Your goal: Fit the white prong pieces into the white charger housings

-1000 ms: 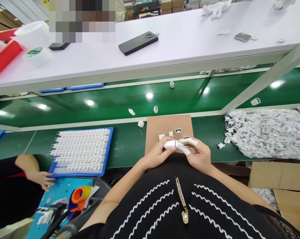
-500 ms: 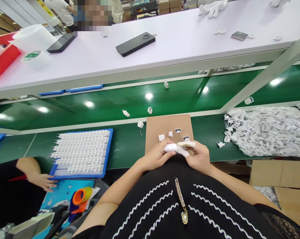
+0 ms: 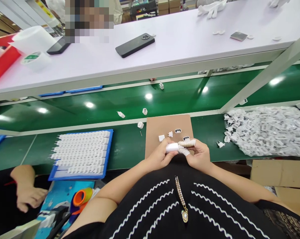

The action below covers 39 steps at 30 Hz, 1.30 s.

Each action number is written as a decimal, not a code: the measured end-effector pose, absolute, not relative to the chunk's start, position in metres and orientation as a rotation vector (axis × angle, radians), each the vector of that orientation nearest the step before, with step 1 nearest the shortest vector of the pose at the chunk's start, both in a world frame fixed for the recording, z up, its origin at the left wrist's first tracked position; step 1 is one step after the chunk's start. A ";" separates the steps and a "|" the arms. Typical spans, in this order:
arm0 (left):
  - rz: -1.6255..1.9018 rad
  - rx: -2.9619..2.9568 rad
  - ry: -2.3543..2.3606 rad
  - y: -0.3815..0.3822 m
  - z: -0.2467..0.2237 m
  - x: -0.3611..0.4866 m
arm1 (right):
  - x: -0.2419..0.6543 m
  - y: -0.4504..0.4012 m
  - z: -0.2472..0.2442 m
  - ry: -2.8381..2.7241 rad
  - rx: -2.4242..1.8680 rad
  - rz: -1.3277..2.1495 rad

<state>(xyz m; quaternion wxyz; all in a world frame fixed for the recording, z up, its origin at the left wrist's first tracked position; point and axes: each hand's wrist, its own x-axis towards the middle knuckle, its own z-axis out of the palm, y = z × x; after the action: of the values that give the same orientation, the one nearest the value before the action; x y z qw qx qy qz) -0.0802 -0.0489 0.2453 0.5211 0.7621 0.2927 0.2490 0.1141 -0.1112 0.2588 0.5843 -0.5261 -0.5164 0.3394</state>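
Note:
Close to my body, over the near edge of a brown cardboard sheet (image 3: 153,124), both hands meet on one white plug charger (image 3: 172,147). My left hand (image 3: 157,156) is closed round its body. My right hand (image 3: 199,155), with white coverings on the thumb and index finger, pinches its pin end; the fingers partly hide that end. On the sheet lie a white charger housing (image 3: 161,138), a small two-pin plug piece (image 3: 170,134) and two oval open-ended white parts, one farther (image 3: 178,130) and one nearer (image 3: 186,138) my right fingers.
Left, a blue tray (image 3: 109,146) holds rows of white chargers; a co-worker's hand (image 3: 31,196) is beside it. A bag of white plug parts (image 3: 266,131) lies right. Loose chargers sit on the green belt (image 3: 102,106). Above is a white shelf (image 3: 179,39) with a phone (image 3: 135,45).
Chargers on the green belt have shifted left. The co-worker's hand has left the blue tray's edge and moved nearer their body. My hands stay on the charger, almost unmoved.

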 end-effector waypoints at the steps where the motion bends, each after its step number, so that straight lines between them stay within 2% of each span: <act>1: 0.614 1.796 0.717 -0.050 0.242 -0.079 | 0.114 -0.109 0.259 -1.203 -1.239 0.810; 4: 0.643 1.691 0.810 -0.054 0.236 -0.076 | 0.116 -0.101 0.257 -1.172 -1.279 0.927; 7: 0.619 1.604 0.916 -0.055 0.235 -0.075 | 0.121 -0.091 0.254 -1.101 -1.253 1.194; 10: 0.559 1.561 0.849 -0.050 0.241 -0.077 | 0.131 -0.084 0.254 -1.124 -1.211 1.392; 14: 0.462 1.557 0.739 -0.042 0.251 -0.085 | 0.143 -0.084 0.267 -1.578 -1.269 1.343; 21: 0.335 1.614 0.636 -0.041 0.265 -0.094 | 0.145 -0.091 0.300 -2.383 -1.522 1.063; 31: 0.342 1.782 0.612 -0.049 0.266 -0.093 | 0.135 -0.101 0.302 -2.503 -1.591 1.057; 39: 0.393 1.824 0.846 -0.057 0.273 -0.091 | 0.129 -0.095 0.297 -2.340 -1.576 1.178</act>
<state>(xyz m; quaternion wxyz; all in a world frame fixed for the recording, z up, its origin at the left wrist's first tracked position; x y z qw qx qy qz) -0.0913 -0.0568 0.2726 0.5198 0.7605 0.3528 0.1640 0.1292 -0.0946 0.2971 0.0419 -0.5151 -0.7647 0.3849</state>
